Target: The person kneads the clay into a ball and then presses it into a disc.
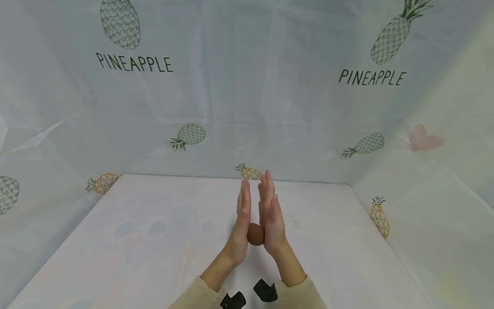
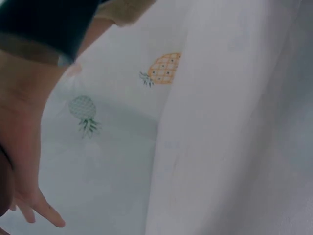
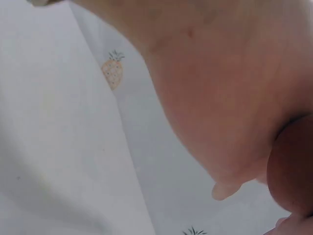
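A brown ball of clay-like stuff (image 1: 255, 234) sits pressed between my two palms above the white table (image 1: 154, 240). My left hand (image 1: 242, 223) and right hand (image 1: 271, 216) stand upright, palm to palm, fingers straight and pointing away from me. The ball shows only as a rounded brown lump between the heels of the hands. In the right wrist view the brown ball (image 3: 292, 169) lies against the right palm (image 3: 220, 98). The left wrist view shows the left palm (image 2: 22, 147) and a dark sliver of the ball (image 2: 5, 186) at the left edge.
A cloth printed with pineapples (image 1: 189, 135) and the word PINEAPPLE covers the back wall and both side walls (image 1: 432, 206), boxing in the table. Beige sleeves (image 1: 197, 296) and black wrist mounts (image 1: 266, 289) show at the bottom.
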Motion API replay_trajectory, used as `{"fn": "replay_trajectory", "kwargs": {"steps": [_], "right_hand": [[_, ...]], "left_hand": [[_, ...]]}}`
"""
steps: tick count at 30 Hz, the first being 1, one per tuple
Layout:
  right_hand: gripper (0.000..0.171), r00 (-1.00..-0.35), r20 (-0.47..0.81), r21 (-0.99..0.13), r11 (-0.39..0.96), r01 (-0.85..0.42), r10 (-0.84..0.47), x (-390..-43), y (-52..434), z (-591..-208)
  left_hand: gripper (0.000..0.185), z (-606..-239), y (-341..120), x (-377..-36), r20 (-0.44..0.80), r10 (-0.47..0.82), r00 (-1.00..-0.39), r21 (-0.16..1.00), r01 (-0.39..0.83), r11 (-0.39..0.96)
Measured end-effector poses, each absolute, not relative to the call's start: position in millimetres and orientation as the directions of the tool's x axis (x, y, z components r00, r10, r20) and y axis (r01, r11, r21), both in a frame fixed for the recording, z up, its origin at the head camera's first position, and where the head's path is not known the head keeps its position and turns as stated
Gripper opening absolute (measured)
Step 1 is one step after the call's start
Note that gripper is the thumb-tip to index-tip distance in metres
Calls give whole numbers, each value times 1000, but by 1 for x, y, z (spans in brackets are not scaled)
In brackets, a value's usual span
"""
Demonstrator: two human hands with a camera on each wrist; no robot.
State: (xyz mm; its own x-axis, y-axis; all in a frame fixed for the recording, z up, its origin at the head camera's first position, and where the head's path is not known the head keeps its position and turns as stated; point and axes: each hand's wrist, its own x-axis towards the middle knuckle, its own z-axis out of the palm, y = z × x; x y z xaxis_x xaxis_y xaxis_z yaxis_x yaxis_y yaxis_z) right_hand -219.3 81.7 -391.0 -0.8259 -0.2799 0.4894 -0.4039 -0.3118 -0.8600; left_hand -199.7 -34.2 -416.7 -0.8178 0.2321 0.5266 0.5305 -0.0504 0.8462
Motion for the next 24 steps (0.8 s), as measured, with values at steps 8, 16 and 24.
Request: {"fn": "replay_trajectory", "kwargs": {"steps": [8, 16, 24], "right_hand": [[65, -835, 468, -869, -327, -373, -291, -225, 79, -397], [68, -802, 393, -910, -315, -269, -449, -217, 62, -403], [65, -783, 390, -911, -326, -253, -485, -206, 56, -398]], "left_hand": [[57, -414, -36, -195, 557, 222, -800, 829, 554, -83], [65, -405, -50, -199, 610, 140, -780, 792, 608, -64], [66, -402, -59, -206, 613, 92, -785, 790, 610, -54]]}}
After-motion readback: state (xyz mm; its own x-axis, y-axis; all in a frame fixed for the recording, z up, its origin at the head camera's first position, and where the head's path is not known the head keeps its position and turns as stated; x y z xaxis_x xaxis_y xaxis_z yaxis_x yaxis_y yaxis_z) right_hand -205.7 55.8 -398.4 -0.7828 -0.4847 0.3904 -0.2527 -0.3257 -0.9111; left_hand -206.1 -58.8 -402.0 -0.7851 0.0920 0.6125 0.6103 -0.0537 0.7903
